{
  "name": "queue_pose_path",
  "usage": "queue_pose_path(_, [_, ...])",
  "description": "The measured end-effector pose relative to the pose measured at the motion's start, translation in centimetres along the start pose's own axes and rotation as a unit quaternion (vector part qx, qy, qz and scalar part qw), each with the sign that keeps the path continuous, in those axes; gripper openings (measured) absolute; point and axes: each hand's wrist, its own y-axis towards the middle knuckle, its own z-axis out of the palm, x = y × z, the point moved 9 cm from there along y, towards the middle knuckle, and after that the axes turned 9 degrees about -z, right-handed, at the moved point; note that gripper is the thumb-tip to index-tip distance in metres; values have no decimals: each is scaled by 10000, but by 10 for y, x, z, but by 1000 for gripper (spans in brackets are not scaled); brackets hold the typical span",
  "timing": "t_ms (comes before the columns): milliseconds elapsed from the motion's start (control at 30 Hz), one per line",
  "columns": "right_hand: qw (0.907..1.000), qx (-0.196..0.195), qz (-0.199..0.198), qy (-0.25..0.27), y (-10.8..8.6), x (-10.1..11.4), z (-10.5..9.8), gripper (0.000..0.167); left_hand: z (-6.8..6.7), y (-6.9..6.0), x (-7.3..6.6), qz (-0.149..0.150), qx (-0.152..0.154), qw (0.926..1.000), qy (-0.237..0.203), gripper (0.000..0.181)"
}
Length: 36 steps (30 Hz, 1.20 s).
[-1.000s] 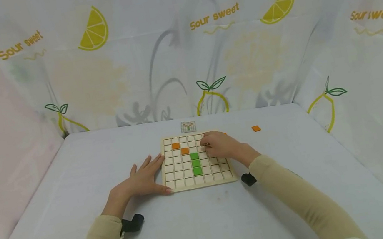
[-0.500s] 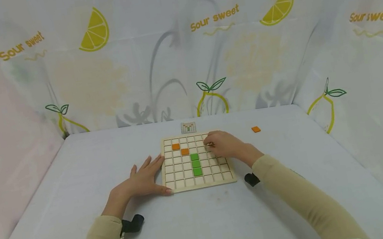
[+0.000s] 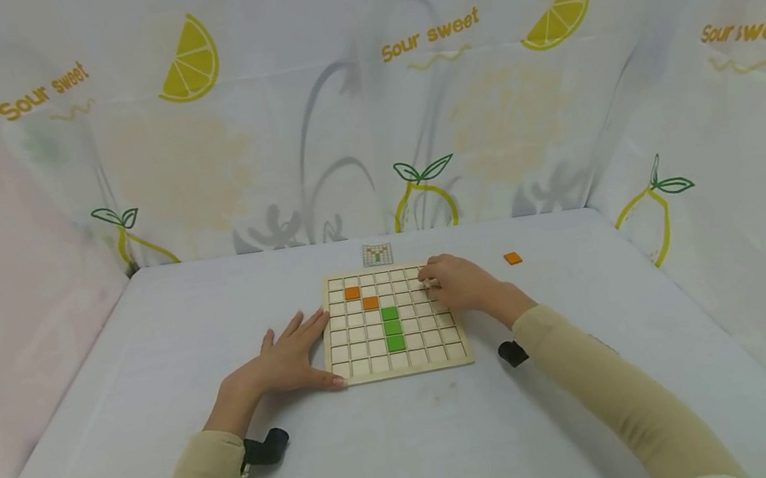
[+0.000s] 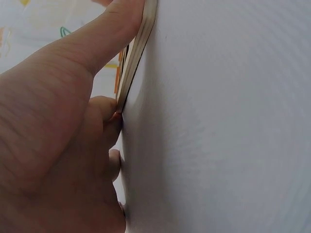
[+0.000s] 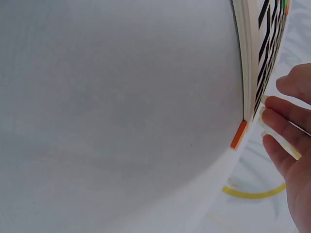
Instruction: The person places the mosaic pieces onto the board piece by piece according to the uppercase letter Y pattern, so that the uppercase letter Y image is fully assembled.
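Note:
A square wooden grid board lies flat on the white table. On it sit two orange square tiles, the left one and its neighbour, and a column of green tiles. The left hand lies spread at the board's left side, thumb at the near corner and fingertips at the left edge. The right hand hovers over the board's far right part, fingers bent. In the right wrist view its fingertips and thumb are apart, with nothing visible between them.
One loose orange tile lies on the table right of the board. Behind the board is a small pattern card. A printed cloth backdrop encloses the table's back and sides. Each wrist carries a black camera.
The right hand has shifted rightward along the board's far side. A bit of orange seen beyond its knuckles one second ago is now out of sight. The left hand has stayed put.

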Motion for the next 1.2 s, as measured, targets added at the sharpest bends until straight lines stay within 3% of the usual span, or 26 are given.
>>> queue_pose_path(167, [9999,-83,3,-60,-2,-5,-5,29,1,1,1,17,-11,10000,3,122])
queue_pose_path(367, [9993,-39,350,159,-4,-15,-3,33,2,2,3,-4,-2,10000,7,123])
queue_pose_path(733, [9976,-272,617,156,-6,-29,-4,31,1,1,2,-41,9,10000,18,123])
queue_pose_path(967, [9958,-205,858,242,-9,-39,2,36,2,0,-2,5,39,10000,14,122])
queue_pose_path(1200, [9957,-220,886,139,-7,-40,2,31,-1,-1,-2,-33,28,10000,4,121])
